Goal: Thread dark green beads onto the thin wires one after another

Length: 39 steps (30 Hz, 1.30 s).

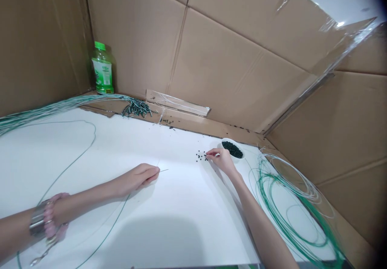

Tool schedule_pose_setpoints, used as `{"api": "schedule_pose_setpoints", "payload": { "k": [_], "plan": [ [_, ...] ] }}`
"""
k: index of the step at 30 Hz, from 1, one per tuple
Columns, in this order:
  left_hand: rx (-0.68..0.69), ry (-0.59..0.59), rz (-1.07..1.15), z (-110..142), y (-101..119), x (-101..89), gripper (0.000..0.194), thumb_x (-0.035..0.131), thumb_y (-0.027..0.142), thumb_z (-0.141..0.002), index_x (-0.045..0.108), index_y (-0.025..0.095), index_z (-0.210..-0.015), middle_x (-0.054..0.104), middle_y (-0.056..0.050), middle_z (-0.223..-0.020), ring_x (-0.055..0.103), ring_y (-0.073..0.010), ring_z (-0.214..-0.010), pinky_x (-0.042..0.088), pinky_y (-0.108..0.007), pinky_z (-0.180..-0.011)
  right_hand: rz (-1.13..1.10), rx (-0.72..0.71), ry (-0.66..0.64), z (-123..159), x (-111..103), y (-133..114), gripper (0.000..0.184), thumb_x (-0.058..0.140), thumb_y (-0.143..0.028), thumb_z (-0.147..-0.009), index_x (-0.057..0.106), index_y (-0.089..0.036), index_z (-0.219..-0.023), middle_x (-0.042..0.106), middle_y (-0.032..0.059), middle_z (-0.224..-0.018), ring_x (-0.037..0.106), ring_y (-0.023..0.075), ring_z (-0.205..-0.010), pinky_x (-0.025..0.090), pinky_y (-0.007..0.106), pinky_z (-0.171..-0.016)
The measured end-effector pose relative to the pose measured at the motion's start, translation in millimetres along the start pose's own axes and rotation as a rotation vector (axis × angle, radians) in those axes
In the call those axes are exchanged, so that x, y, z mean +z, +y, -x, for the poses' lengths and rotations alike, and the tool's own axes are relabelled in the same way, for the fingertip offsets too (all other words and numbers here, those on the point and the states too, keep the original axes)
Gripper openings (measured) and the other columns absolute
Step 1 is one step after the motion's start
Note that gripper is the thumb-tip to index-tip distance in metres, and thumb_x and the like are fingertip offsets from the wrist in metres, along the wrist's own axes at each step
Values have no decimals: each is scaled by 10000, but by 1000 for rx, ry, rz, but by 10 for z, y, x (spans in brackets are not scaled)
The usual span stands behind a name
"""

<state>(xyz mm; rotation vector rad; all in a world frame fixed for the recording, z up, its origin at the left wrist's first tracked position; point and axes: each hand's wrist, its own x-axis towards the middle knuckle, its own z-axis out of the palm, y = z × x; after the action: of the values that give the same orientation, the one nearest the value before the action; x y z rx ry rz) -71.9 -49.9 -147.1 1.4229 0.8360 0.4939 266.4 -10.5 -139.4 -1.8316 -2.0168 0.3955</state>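
Observation:
My left hand point(140, 176) is closed around a thin green cord point(112, 223), whose fine dark tip pokes out past the fingertips to the right. The rest of that cord trails back from the hand toward the near edge of the table. On the white tabletop, several tiny dark beads point(200, 155) lie scattered. The thumb and fingers of my right hand point(222, 159) are pinched together at the right side of these beads; whether one is between them is too small to tell. Just behind this hand sits a white bowl point(243, 153) full of dark beads point(232, 149).
Coils of green and white cord point(272, 204) cover the table's right side. A bundle of green strands point(60, 104) with dark beaded ends point(137, 107) lies along the back left, near a green bottle point(102, 69). Cardboard walls point(223, 55) enclose the back and sides.

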Motion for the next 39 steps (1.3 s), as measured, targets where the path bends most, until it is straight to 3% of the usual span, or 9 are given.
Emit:
{"api": "schedule_pose_setpoints", "payload": {
  "k": [10, 17, 24, 28, 30, 33, 39],
  "plan": [
    [-6, 6, 21, -10, -20, 7, 476, 393, 577, -850, 331, 180, -596, 252, 52, -560, 185, -95, -520, 140, -269, -513, 7, -36, -1, 13, -14, -23, 230, 542, -344, -914, 611, -154, -1024, 627, 56, -1028, 612, 140, -861, 533, 326, -773],
    [-4, 3, 30, -4, 4, 16, 487, 407, 584, -844, 335, 178, -584, 257, 51, -552, 193, -92, -517, 146, -266, -514, 1, -59, 126, 30, -42, -44, 237, 546, -345, -912, 605, -144, -1025, 627, 52, -1003, 614, 137, -843, 534, 327, -763],
    [4, 12, 43, -6, -22, 12, 491, 428, 598, -834, 326, 180, -597, 256, 54, -554, 195, -87, -514, 132, -262, -503, -36, 65, 467, 47, -530, 295, 257, 536, -355, -916, 595, -142, -1047, 616, 59, -1033, 610, 159, -902, 525, 357, -800],
    [9, 3, 63, 5, -26, -7, 488, 430, 583, -852, 323, 177, -601, 248, 57, -554, 181, -83, -509, 121, -269, -498, -102, 144, 534, 75, -661, 405, 251, 552, -351, -907, 599, -144, -1041, 619, 58, -1032, 611, 158, -897, 525, 358, -805],
    [24, -1, 82, 1, -15, -4, 485, 458, 568, -849, 316, 176, -601, 243, 58, -554, 178, -82, -513, 122, -268, -498, -167, 140, 548, 126, -596, 303, 249, 555, -346, -906, 598, -143, -1044, 615, 61, -1047, 607, 165, -920, 521, 368, -819],
    [57, 10, 129, -20, 35, 43, 490, 472, 575, -841, 287, 181, -615, 223, 63, -567, 155, -80, -516, 113, -264, -492, -316, 77, 533, 273, -363, -87, 246, 540, -351, -913, 600, -146, -1035, 610, 66, -1073, 599, 175, -966, 514, 378, -843],
    [126, -11, 186, -60, 233, 238, 524, 434, 650, -820, 289, 183, -633, 201, 68, -586, 127, -70, -507, 98, -250, -474, -671, -134, 150, 696, 227, -1145, 243, 555, -372, -905, 649, -157, -968, 662, 64, -1009, 631, 156, -936, 548, 312, -756]
  ]
}}
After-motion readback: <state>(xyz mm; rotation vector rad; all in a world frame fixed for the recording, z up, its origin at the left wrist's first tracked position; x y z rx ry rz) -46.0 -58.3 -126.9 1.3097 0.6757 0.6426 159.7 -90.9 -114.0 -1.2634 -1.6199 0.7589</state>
